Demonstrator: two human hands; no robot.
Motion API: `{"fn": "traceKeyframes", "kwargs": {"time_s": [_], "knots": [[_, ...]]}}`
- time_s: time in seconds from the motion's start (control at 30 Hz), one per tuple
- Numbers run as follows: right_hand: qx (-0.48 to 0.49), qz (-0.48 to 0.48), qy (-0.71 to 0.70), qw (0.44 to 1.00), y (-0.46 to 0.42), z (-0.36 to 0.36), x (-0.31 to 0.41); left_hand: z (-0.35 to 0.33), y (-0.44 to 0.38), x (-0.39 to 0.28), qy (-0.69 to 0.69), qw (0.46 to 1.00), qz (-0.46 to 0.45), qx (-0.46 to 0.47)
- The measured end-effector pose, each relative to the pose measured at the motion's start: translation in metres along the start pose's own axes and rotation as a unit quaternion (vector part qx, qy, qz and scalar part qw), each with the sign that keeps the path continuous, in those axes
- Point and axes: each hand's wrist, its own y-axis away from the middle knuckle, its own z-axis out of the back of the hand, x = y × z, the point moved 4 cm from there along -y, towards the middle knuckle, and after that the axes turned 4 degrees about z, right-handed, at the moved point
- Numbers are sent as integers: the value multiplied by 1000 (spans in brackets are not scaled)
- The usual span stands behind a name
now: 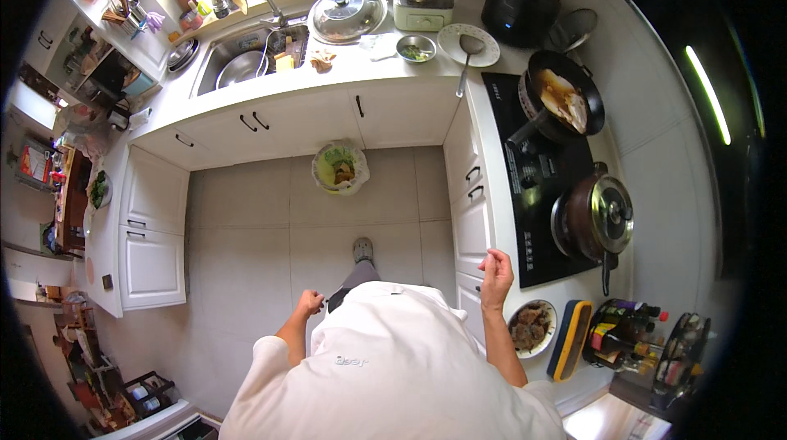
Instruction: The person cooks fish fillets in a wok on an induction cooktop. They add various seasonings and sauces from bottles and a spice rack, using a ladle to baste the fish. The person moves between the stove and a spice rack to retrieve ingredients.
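My left hand (pixel 312 303) hangs beside my body over the floor, its fingers curled and nothing seen in it. My right hand (pixel 497 277) is raised near the front edge of the right counter, empty, with loosely bent fingers and the thumb apart. Just beyond it is the black cooktop (pixel 519 218). A brown pot (pixel 581 218) with a glass lid (pixel 615 209) sits on the nearer burner. On the farther one, a black frying pan (pixel 544 123) holds what looks like fish in brown sauce (pixel 562 98). A bowl of browned meat pieces (pixel 530 326) stands beside my right forearm.
A lined trash bin (pixel 340 185) stands on the floor ahead. Along the back counter are a sink (pixel 203 74), a domed lid (pixel 344 12), a metal bowl of chopped greens (pixel 416 49), a ladle (pixel 470 46) on a plate (pixel 449 40), a steamer (pixel 424 18) and sauce bottles (pixel 615 335) at right.
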Motion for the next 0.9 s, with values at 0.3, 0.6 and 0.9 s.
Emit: {"fn": "traceKeyframes", "kwargs": {"time_s": [0.3,0.6,0.9], "knots": [[-12,-6,-17,1000,-52,-123,7,101,-81,-134,45,992,-119,-2],[-62,2,36,997,-76,-183,25,184,-86,-158,-55,981,-181,35],[-143,-8,70,987,-63,-163,46,176,-192,-141,-275,920,-281,7]]}}
